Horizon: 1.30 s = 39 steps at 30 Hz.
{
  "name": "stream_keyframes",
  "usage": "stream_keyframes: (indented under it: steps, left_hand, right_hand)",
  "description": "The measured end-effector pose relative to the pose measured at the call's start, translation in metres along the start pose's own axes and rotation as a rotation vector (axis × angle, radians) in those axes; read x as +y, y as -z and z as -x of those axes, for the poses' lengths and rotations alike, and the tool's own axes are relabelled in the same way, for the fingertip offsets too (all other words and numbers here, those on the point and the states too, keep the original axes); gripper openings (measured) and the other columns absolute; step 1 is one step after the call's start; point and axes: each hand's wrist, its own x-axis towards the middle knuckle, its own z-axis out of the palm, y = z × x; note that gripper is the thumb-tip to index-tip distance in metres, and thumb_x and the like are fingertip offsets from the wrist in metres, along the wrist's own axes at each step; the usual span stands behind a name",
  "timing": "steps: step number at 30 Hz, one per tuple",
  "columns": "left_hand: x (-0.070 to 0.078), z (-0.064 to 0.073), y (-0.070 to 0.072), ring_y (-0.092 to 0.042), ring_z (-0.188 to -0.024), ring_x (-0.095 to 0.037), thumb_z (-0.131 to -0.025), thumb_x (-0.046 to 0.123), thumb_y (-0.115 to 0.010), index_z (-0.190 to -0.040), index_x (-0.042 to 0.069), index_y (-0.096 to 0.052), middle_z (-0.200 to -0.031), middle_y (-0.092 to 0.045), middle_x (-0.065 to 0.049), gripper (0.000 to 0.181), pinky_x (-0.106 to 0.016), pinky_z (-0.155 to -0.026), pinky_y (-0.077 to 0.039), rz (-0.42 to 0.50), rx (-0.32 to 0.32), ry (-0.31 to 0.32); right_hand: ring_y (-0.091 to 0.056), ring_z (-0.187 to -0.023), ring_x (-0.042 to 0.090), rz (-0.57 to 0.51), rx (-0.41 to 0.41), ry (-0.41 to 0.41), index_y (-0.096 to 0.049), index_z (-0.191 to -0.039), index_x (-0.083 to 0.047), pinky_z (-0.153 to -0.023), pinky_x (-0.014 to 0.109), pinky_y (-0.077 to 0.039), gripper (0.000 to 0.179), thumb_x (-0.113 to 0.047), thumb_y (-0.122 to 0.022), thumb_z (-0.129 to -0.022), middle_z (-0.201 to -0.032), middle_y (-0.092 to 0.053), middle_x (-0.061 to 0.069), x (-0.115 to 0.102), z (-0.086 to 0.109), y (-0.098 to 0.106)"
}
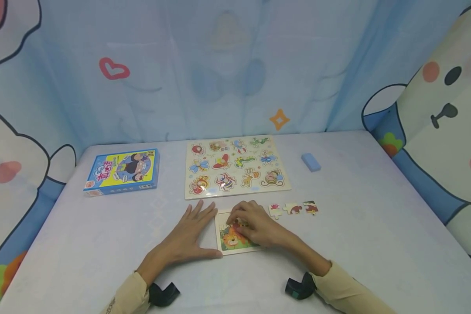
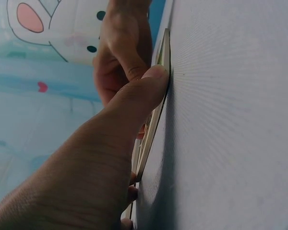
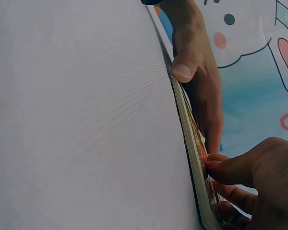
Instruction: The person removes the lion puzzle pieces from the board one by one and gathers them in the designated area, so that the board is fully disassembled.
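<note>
A small framed jigsaw puzzle (image 1: 229,242) with a cartoon lion picture lies flat on the table. My left hand (image 1: 188,235) rests at its left side, fingers spread and straight, with the thumb on the near left corner. Over the upper part of the picture, my right hand (image 1: 255,224) bends its fingers and thumb about a puzzle piece, mostly covered by the hand. In the right wrist view the thumb (image 3: 230,170) and fingertips touch the puzzle surface. Three loose pieces, including a brown one (image 1: 311,207), lie right of the frame.
Behind the puzzle lies a larger board (image 1: 235,168) with insect pictures. A blue and yellow box (image 1: 121,171) stands at the back left, and a blue block (image 1: 311,162) at the back right. Printed curtains surround the white-covered table (image 1: 361,226).
</note>
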Motion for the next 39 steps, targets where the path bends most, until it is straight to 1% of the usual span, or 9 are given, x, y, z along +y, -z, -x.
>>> stream_keyframes:
  steps: [10, 13, 16, 19, 23, 26, 30, 34, 39]
  left_hand:
    - [0.001, 0.0, 0.0, 0.004, -0.148, -0.02, -0.07, 0.076, -0.062, -0.153, 0.019, -0.025, -0.16, -0.013, 0.009, 0.108, -0.043, -0.12, 0.002, -0.005, -0.008, 0.009]
    - [0.002, -0.001, 0.001, 0.002, -0.148, -0.021, -0.07, 0.076, -0.062, -0.152, 0.02, -0.027, -0.16, -0.014, 0.007, 0.106, -0.044, -0.12, 0.002, 0.001, -0.003, -0.001]
    - [0.002, 0.0, 0.001, -0.002, -0.148, -0.025, -0.072, 0.073, -0.063, -0.149, 0.024, -0.035, -0.16, -0.018, 0.002, 0.095, -0.048, -0.119, -0.001, 0.022, 0.015, -0.041]
    - [0.001, 0.005, 0.002, -0.007, -0.147, -0.032, -0.077, 0.067, -0.064, -0.141, 0.031, -0.049, -0.158, -0.024, -0.004, 0.075, -0.055, -0.118, -0.005, 0.064, 0.031, -0.103]
    - [0.0, 0.016, 0.003, -0.007, -0.147, -0.033, -0.08, 0.061, -0.065, -0.13, 0.04, -0.059, -0.158, -0.026, -0.003, 0.054, -0.058, -0.117, -0.005, 0.115, 0.004, -0.139]
    - [0.0, 0.023, 0.002, -0.004, -0.147, -0.032, -0.081, 0.063, -0.063, -0.127, 0.044, -0.059, -0.158, -0.024, 0.001, 0.05, -0.057, -0.117, -0.002, 0.119, -0.013, -0.143]
    - [0.001, 0.027, 0.001, 0.0, -0.147, -0.034, -0.082, 0.064, -0.061, -0.125, 0.046, -0.06, -0.159, -0.022, 0.002, 0.046, -0.06, -0.116, 0.0, 0.119, -0.023, -0.15]
    - [0.003, 0.028, 0.002, 0.002, -0.147, -0.034, -0.083, 0.062, -0.06, -0.123, 0.045, -0.062, -0.159, -0.021, 0.002, 0.043, -0.061, -0.115, 0.003, 0.139, -0.042, -0.14]
    - [0.005, 0.026, 0.002, 0.002, -0.147, -0.034, -0.084, 0.062, -0.06, -0.123, 0.046, -0.062, -0.159, -0.021, 0.002, 0.042, -0.06, -0.116, 0.003, 0.14, -0.043, -0.138]
  right_hand:
    - [-0.043, -0.106, 0.017, 0.005, 0.04, -0.027, -0.069, -0.098, -0.022, -0.09, 0.039, -0.038, 0.016, -0.009, -0.067, -0.088, -0.112, -0.056, -0.004, -0.004, 0.0, -0.003]
    - [-0.044, -0.105, 0.017, 0.007, 0.049, -0.032, -0.069, -0.097, -0.022, -0.089, 0.039, -0.038, 0.016, -0.01, -0.067, -0.088, -0.112, -0.056, -0.004, -0.004, 0.001, -0.003]
    - [-0.044, -0.105, 0.016, 0.007, 0.052, -0.034, -0.069, -0.098, -0.022, -0.089, 0.039, -0.038, 0.015, -0.01, -0.068, -0.088, -0.112, -0.056, -0.004, -0.003, 0.001, -0.003]
    - [-0.044, -0.105, 0.017, 0.003, 0.049, -0.029, -0.069, -0.098, -0.022, -0.09, 0.039, -0.038, 0.015, -0.011, -0.067, -0.088, -0.112, -0.055, -0.004, -0.003, 0.002, -0.003]
    - [-0.044, -0.105, 0.016, 0.004, 0.043, -0.013, -0.069, -0.098, -0.023, -0.09, 0.039, -0.038, 0.015, -0.011, -0.067, -0.088, -0.112, -0.056, -0.004, -0.002, 0.002, -0.003]
    - [-0.044, -0.104, 0.016, 0.01, 0.044, -0.002, -0.069, -0.099, -0.023, -0.089, 0.038, -0.038, 0.016, -0.011, -0.067, -0.088, -0.112, -0.056, -0.005, -0.002, 0.001, -0.003]
    - [-0.045, -0.105, 0.016, 0.009, 0.039, 0.005, -0.069, -0.099, -0.022, -0.09, 0.039, -0.038, 0.015, -0.012, -0.067, -0.088, -0.113, -0.056, -0.005, -0.002, 0.0, -0.004]
    - [-0.045, -0.105, 0.016, 0.007, 0.035, -0.003, -0.069, -0.099, -0.023, -0.089, 0.038, -0.038, 0.015, -0.013, -0.067, -0.088, -0.113, -0.057, -0.005, -0.003, 0.0, -0.004]
    - [-0.044, -0.105, 0.016, -0.014, 0.04, -0.016, -0.069, -0.099, -0.023, -0.09, 0.039, -0.037, 0.015, -0.012, -0.067, -0.088, -0.112, -0.056, -0.006, -0.002, 0.001, -0.004]
